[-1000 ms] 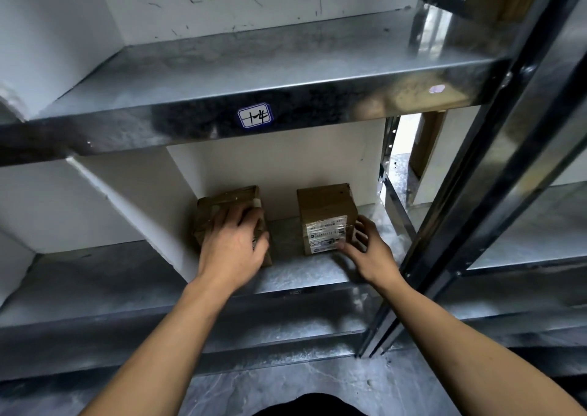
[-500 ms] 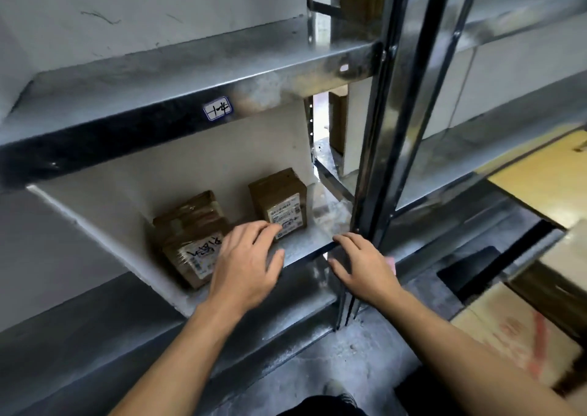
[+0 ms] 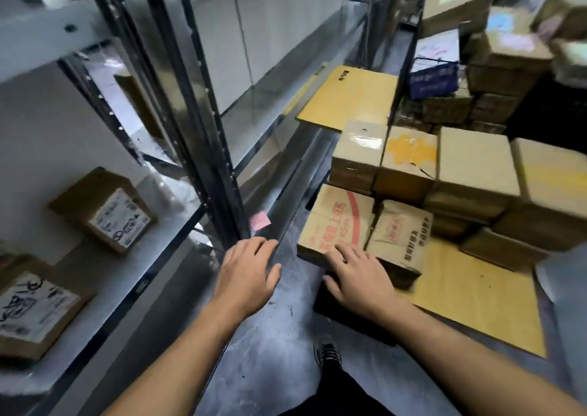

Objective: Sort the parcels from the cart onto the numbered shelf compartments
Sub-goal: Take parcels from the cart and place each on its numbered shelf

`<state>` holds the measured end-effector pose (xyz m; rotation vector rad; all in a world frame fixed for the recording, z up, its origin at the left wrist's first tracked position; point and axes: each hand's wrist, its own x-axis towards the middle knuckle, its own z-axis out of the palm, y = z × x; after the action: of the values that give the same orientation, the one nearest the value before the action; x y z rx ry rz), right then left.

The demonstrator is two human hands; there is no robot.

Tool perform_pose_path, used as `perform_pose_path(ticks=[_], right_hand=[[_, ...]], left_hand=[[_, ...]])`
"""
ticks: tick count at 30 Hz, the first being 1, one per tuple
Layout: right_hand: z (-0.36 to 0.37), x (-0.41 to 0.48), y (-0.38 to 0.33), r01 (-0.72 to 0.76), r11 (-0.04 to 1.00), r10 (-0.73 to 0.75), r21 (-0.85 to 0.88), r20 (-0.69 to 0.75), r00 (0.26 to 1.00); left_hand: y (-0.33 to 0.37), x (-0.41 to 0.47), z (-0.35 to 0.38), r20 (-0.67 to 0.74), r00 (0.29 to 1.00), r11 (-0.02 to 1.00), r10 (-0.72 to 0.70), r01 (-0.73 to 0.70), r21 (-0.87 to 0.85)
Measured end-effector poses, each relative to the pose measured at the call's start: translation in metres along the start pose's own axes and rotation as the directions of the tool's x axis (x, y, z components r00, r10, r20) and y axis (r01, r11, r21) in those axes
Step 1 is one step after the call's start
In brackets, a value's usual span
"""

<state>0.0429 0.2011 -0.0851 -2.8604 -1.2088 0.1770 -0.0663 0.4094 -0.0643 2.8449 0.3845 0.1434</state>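
Turning away from the shelf [image 3: 165, 193], I have left both small boxes in the compartment where my hands were a second ago: the far parcel [image 3: 104, 209] deeper in, the near parcel [image 3: 35, 311] by the front edge. That placement looks finished, so I judge the next pick is starting. My left grip [image 3: 247, 269] is empty, fingers loosely spread, over the floor [image 3: 286, 336] beside the rack's upright post [image 3: 216, 177]. My right grip [image 3: 359, 276] is also empty and flat, fingertips at the near edge of the red-printed box [image 3: 336, 218] on the cart [image 3: 476, 298]. Whether they touch it I cannot tell. More parcels are stacked behind it.
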Motion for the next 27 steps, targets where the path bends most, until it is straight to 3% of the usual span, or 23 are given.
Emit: perform_pose_path(ticks=[6,13,20,27], right_hand=[[-0.002,-0.042,0.081,-0.252,0.968,0.253,0.008,-0.032,0.967],[0.003,-0.046,0.148,-0.277,0.961,0.278,0.020,-0.048,0.959],[0.021,-0.026,0.190,-0.189,0.977,0.191,0.097,-0.010,0.981],[0.033,-0.024,0.202,-0.215,0.898,0.226,0.384,0.018,0.974]], left_hand=[[0.080,0.050,0.032,0.100,0.977,0.982,0.188,-0.188,-0.010],[0.156,0.099,0.067,0.192,0.955,0.971,0.225,-0.236,0.032],[0.188,0.125,0.096,0.264,0.960,0.990,0.098,-0.122,0.075],[0.197,0.114,0.112,0.293,0.955,0.999,-0.038,0.038,0.006]])
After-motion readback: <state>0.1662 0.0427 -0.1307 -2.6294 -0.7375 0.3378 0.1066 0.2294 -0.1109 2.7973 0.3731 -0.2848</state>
